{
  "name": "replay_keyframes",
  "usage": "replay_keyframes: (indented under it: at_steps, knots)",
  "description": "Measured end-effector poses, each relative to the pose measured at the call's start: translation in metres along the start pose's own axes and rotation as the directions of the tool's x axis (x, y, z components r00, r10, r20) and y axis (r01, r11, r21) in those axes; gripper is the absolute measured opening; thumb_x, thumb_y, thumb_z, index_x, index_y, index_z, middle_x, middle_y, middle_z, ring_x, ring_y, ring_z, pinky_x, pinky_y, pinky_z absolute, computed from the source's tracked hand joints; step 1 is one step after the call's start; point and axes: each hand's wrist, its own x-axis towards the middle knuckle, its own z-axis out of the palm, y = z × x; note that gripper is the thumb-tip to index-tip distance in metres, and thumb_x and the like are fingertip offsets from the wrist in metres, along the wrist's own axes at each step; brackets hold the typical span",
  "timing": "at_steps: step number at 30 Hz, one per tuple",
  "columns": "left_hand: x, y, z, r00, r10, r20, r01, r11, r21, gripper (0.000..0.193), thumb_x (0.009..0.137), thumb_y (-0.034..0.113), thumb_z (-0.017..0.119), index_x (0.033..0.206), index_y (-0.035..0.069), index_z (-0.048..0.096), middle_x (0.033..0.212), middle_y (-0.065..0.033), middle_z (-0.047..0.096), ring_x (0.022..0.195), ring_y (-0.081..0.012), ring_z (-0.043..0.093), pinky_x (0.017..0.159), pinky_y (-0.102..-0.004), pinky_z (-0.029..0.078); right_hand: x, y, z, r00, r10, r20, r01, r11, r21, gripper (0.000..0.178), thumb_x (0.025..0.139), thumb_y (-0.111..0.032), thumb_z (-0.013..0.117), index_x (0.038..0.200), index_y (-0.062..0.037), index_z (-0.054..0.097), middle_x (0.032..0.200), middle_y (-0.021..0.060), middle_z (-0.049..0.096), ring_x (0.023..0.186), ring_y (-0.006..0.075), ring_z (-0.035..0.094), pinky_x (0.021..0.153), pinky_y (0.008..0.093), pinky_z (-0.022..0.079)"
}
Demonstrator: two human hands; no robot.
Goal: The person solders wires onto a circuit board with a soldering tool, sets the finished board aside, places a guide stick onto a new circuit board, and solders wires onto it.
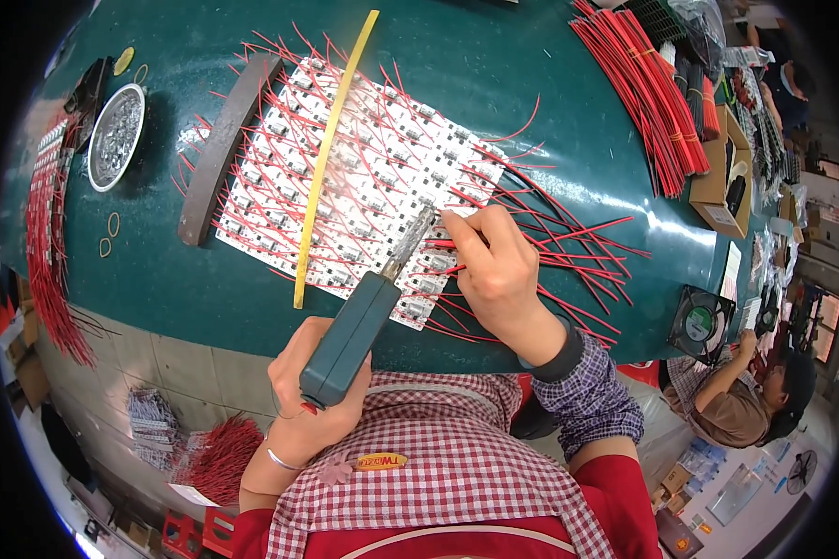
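My left hand (pixel 294 373) is wrapped around the dark green handle of a soldering iron (pixel 351 337). The iron's metal tip reaches a panel of small white circuit boards (pixel 429 140). Right beside the tip, my right hand (pixel 499 270) is closed, thumb and forefinger pinched over the panel on what looks like a thin wire; its end is hidden by the fingers. Many red wires stick up from the boards. Loose red and black wires (pixel 578 256) fan out past the panel's right edge. A yellow strip (pixel 324 163) and a dark heavy bar (pixel 226 154) lie across the panel.
On the green table (pixel 569 121), a metal bowl (pixel 116 138) and wired boards (pixel 47 224) sit left. Bundled red wires (pixel 639 98), a cardboard box (pixel 725 177) and a small fan (pixel 701 323) are right. Another person (pixel 741 396) works at far right.
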Motion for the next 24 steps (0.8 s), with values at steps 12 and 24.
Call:
replay_keyframes:
  at_steps: [12,24]
  knots:
    - [-0.007,-0.004,-0.006,0.999,-0.026,0.038,0.023,0.996,0.088,0.017,0.075,-0.008,0.070,0.091,-0.007,0.064,0.085,-0.0139,0.065,0.068,-0.0200,0.065,0.063,-0.0285,0.051,0.000,-0.001,0.000,1.000,0.010,-0.004,-0.010,1.000,0.004,0.048,0.059,0.014,0.064,0.105,0.0035,0.070,0.081,0.0088,0.052,0.069,0.0235,0.057,0.054,0.0357,0.047]
    - [-0.011,-0.005,0.000,0.998,0.057,0.027,-0.059,0.994,0.094,0.024,0.072,-0.006,0.071,0.095,-0.006,0.064,0.089,-0.0163,0.066,0.075,-0.0257,0.067,0.068,-0.0305,0.053,0.001,-0.003,0.001,1.000,0.009,-0.001,-0.008,1.000,0.022,0.046,0.061,0.016,0.064,0.105,0.0048,0.070,0.084,0.0103,0.053,0.072,0.0239,0.059,0.057,0.0344,0.050]
